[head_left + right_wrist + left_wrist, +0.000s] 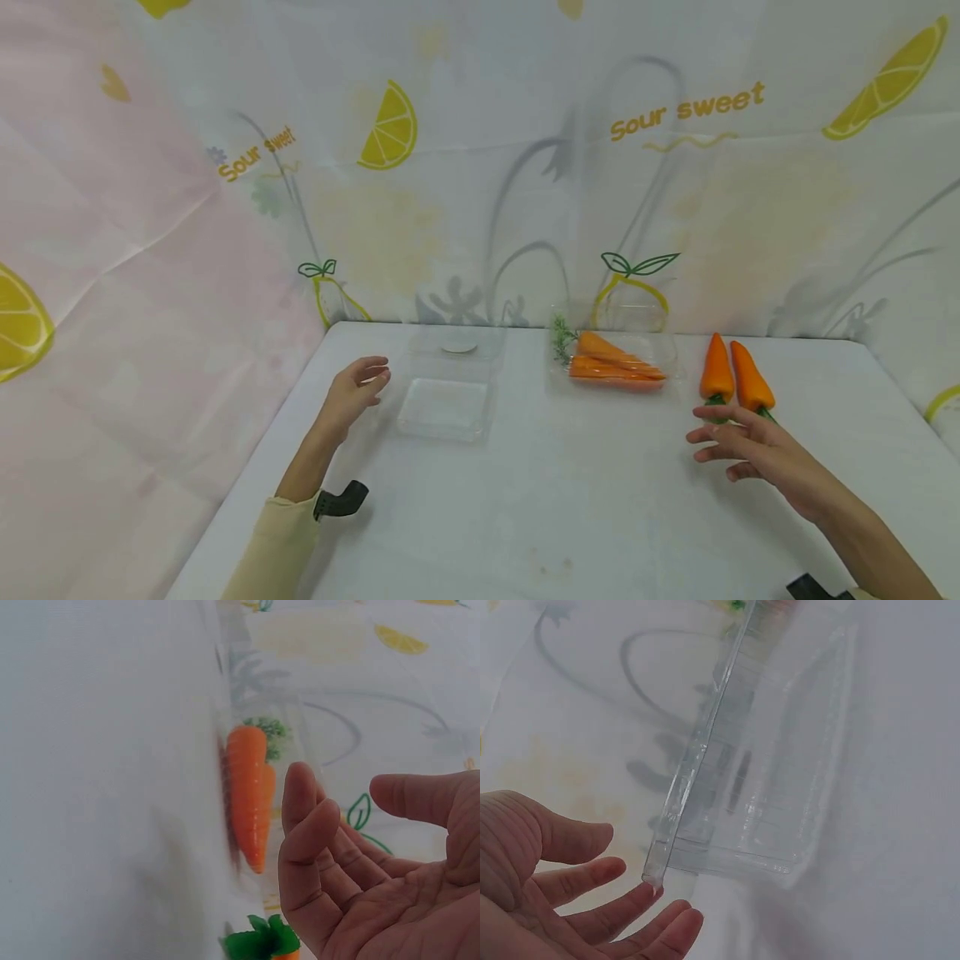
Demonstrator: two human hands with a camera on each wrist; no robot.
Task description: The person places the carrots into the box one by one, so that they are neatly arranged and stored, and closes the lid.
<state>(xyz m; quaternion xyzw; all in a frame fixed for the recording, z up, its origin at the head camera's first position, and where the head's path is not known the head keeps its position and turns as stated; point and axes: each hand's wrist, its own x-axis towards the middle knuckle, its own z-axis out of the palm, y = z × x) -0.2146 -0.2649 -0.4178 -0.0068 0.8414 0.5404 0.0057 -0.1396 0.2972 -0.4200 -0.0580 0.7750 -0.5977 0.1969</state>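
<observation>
My left hand (354, 396) hovers left of a transparent plastic box (442, 408) whose hinged lid (457, 340) stands raised at the back. In the left wrist view the relaxed fingers (615, 915) are close to the edge of the box (682, 795); whether they touch it I cannot tell. My right hand (757, 454), fingers loosely bent and holding nothing, hovers before two loose orange carrots, one left (717, 371) and one right (750, 379). Their green tops point towards me, partly covered by the hand. In the right wrist view a green top (262, 941) shows below the fingers.
A second transparent box (671, 358), its lid raised, holds orange carrots (611, 367) with feathery green leaves (562, 339). Behind the white table (562, 500) hangs a cloth backdrop (480, 208) printed with lemons. Another cloth (112, 375) hangs along the left.
</observation>
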